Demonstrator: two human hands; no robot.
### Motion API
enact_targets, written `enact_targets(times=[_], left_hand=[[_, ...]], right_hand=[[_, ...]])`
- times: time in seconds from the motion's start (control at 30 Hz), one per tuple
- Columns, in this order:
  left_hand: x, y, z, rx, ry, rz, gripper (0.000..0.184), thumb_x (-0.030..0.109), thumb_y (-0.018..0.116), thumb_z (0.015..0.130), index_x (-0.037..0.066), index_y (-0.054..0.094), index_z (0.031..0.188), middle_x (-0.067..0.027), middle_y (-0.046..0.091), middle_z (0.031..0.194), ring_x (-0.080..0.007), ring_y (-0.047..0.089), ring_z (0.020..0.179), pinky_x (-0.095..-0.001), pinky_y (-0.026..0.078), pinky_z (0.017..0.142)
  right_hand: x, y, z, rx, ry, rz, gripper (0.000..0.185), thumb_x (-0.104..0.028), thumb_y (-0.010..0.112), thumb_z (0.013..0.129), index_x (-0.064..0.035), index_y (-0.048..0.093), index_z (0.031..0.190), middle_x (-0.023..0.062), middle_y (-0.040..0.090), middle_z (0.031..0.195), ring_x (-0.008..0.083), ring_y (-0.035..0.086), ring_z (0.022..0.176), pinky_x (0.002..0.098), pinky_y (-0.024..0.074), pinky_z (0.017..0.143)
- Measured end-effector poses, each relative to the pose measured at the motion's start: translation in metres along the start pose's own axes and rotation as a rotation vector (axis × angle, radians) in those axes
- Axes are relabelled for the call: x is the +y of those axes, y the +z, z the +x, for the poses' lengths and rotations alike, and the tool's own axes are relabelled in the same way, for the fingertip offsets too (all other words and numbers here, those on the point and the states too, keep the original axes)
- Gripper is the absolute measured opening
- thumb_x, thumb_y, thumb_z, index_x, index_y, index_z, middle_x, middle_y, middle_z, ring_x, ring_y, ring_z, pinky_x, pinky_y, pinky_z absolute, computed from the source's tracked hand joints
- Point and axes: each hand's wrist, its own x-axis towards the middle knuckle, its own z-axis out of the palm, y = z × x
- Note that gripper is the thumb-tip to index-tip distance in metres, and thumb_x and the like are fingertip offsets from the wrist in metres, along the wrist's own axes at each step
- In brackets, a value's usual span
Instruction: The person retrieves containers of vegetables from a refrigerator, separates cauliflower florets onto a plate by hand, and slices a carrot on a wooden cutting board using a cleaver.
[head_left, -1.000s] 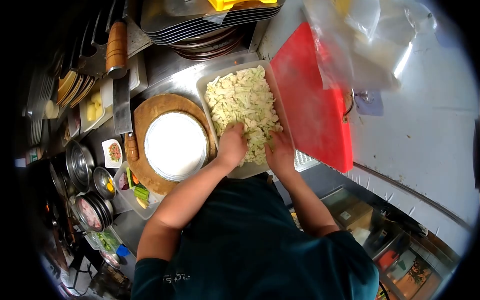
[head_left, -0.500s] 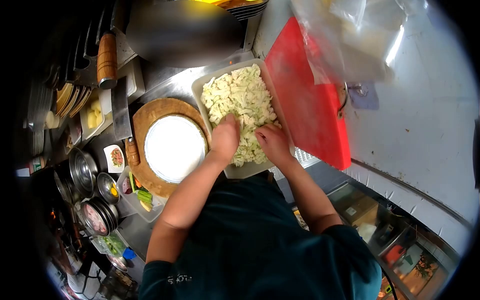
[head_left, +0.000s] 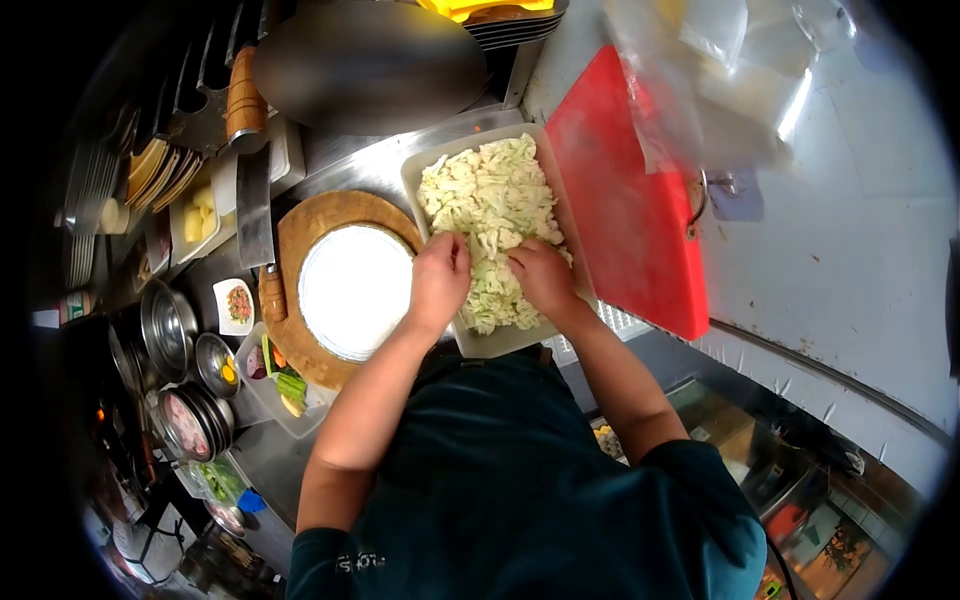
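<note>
Red board (head_left: 630, 210): leaned right of the tub. Pale tub (head_left: 495, 345): sat on my worktop (head_left: 365, 165). Cauliflower (head_left: 490, 190): lay spread inside it. Left grip (head_left: 457, 250) and right grip (head_left: 520, 258): curled, apart, at the florets; whether either pinched any, I couldn't tell.

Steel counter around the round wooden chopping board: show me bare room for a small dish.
Bare steel counter shows between the board, the whitish plastic cauliflower tray and the blurred dark oval; another patch lies between the clear plastic vegetable container and the left forearm. Beyond that container it's crowded with round steel bowls.
</note>
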Motion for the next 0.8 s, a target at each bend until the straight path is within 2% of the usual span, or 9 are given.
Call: enact_targets(times=[0.1, 0.2, 0.23, 0.3, 0.4, 0.53, 0.8], left_hand=[[0.003, -0.004, -0.011, -0.127, -0.047, -0.136, 0.019, 0.002, 0.07, 0.094, -0.002, 0.069, 0.112, -0.0134, 0.072, 0.093, -0.0233, 0.07, 0.081, -0.0334, 0.056, 0.07], [0.004, 0.003, -0.018, -0.347, -0.282, -0.442, 0.028, 0.005, 0.072, 0.095, -0.001, 0.068, 0.123, -0.006, 0.071, 0.098, -0.0149, 0.069, 0.088, -0.0296, 0.056, 0.075], [0.006, -0.001, -0.016, -0.477, -0.349, -0.495, 0.031, 0.005, 0.072, 0.097, 0.0, 0.067, 0.127, -0.003, 0.071, 0.098, -0.0108, 0.068, 0.088, -0.0278, 0.056, 0.079], [0.008, -0.002, -0.017, -0.483, -0.406, -0.623, 0.028, 0.005, 0.07, 0.098, 0.0, 0.067, 0.126, -0.0037, 0.071, 0.098, -0.0115, 0.068, 0.086, -0.0278, 0.056, 0.078], [0.016, -0.012, -0.017, -0.516, -0.475, -0.808, 0.025, 0.007, 0.067, 0.1, -0.002, 0.068, 0.123, -0.0047, 0.071, 0.097, -0.0136, 0.069, 0.083, -0.0279, 0.056, 0.077], [0.016, -0.03, -0.017, -0.608, -0.639, -0.961, 0.024, 0.008, 0.064, 0.101, -0.004, 0.068, 0.121, -0.0079, 0.072, 0.099, -0.0191, 0.071, 0.081, -0.0297, 0.057, 0.076], [0.003, -0.04, -0.025, -0.525, -0.777, -1.256, 0.02, 0.004, 0.062, 0.1, -0.006, 0.068, 0.116, -0.0175, 0.074, 0.104, -0.027, 0.074, 0.084, -0.0349, 0.06, 0.075]], right_hand=[[-0.014, -0.019, 0.0, -0.017, 0.154, 0.291, 0.014, -0.013, 0.075, 0.088, -0.0034, 0.076, 0.099, 0.0119, 0.068, 0.092, 0.0308, 0.066, 0.087, 0.0394, 0.0511, 0.075], [-0.037, -0.041, 0.006, -0.104, 0.273, 0.572, 0.018, -0.012, 0.075, 0.091, 0.0001, 0.075, 0.104, 0.0108, 0.07, 0.09, 0.0228, 0.066, 0.082, 0.0352, 0.0494, 0.073], [-0.04, -0.042, 0.006, -0.117, 0.291, 0.637, 0.016, -0.011, 0.075, 0.092, 0.0004, 0.075, 0.103, 0.0072, 0.069, 0.088, 0.018, 0.063, 0.08, 0.0324, 0.049, 0.071], [-0.046, -0.042, 0.006, -0.141, 0.328, 0.766, 0.012, -0.01, 0.074, 0.095, 0.001, 0.076, 0.101, 0.0, 0.067, 0.084, 0.0085, 0.058, 0.074, 0.0268, 0.0483, 0.068], [-0.05, -0.041, 0.006, -0.182, 0.436, 0.881, 0.013, -0.01, 0.072, 0.097, 0.0022, 0.076, 0.1, -0.0001, 0.068, 0.086, 0.0073, 0.058, 0.075, 0.0245, 0.0478, 0.068], [-0.05, -0.039, 0.008, -0.217, 0.38, 0.873, 0.013, -0.011, 0.07, 0.099, 0.0013, 0.075, 0.101, 0.0004, 0.068, 0.086, 0.0073, 0.057, 0.075, 0.024, 0.0478, 0.068], [-0.061, -0.033, 0.025, -0.269, 0.38, 0.97, 0.014, -0.01, 0.069, 0.099, 0.0011, 0.073, 0.107, 0.001, 0.069, 0.089, 0.0075, 0.059, 0.077, 0.0246, 0.0491, 0.068]])
